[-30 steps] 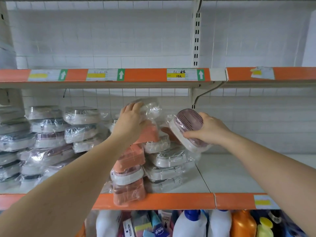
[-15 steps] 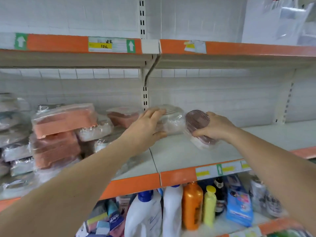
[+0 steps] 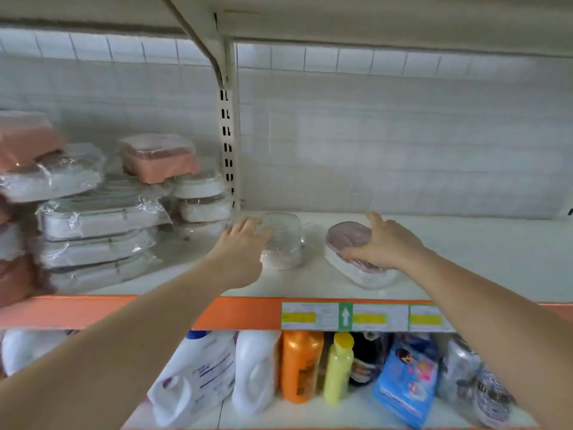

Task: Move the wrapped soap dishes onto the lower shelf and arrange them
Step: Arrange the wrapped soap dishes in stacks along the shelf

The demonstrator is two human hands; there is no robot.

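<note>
- The landmark is the slotted white upright (image 3: 228, 144) at the back of the shelf (image 3: 465, 259), which has an orange front edge; both dishes in hand sit to the right of this upright.
- The left hand (image 3: 240, 243) reaches in just right of the upright's foot, fingers loosely bent against the left side of a clear-wrapped soap dish (image 3: 283, 243) that rests on the shelf; whether it grips or only touches, I cannot tell.
- The right hand (image 3: 383, 243) lies over a purple-lidded soap dish (image 3: 347, 240) farther right of the upright, thumb raised, fingers spread over its near side; the dish sits tilted, its front edge on the shelf.
- The step in hand looks like setting these two dishes down side by side.
- Left of the upright, stacks of wrapped dishes (image 3: 99, 218), white and pink, wait in a loose heap.
- Next, I judge, the purple dish needs levelling and squaring against its neighbour, then both hands go back left of the upright for more.
- Bottles (image 3: 300, 364) stand on the shelf beneath.
</note>
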